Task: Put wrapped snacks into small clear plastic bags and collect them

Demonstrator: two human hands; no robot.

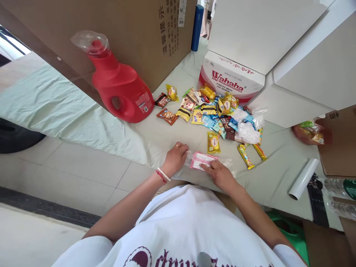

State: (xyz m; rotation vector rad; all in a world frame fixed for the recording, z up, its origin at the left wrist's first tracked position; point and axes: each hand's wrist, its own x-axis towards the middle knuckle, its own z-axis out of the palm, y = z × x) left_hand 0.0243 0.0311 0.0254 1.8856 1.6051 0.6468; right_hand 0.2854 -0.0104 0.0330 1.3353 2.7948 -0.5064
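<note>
A flat pink-and-white packet in a clear plastic bag lies near the front edge of the cloth-covered table. The thumb and fingers of my left hand close on the bag's clear left end. My right hand rests over the packet's right side, fingers stretched out and touching its top. Just behind the packet sits a yellow wrapped snack. Farther back is a heap of wrapped snacks, with crumpled clear bags at its right. Two yellow snack bars lie right of my right hand.
A red detergent jug stands at left before a large brown carton. Behind the snacks are a Wahaba-style water box and white panels. At right lie a red bowl, a white roll and plastic bottles.
</note>
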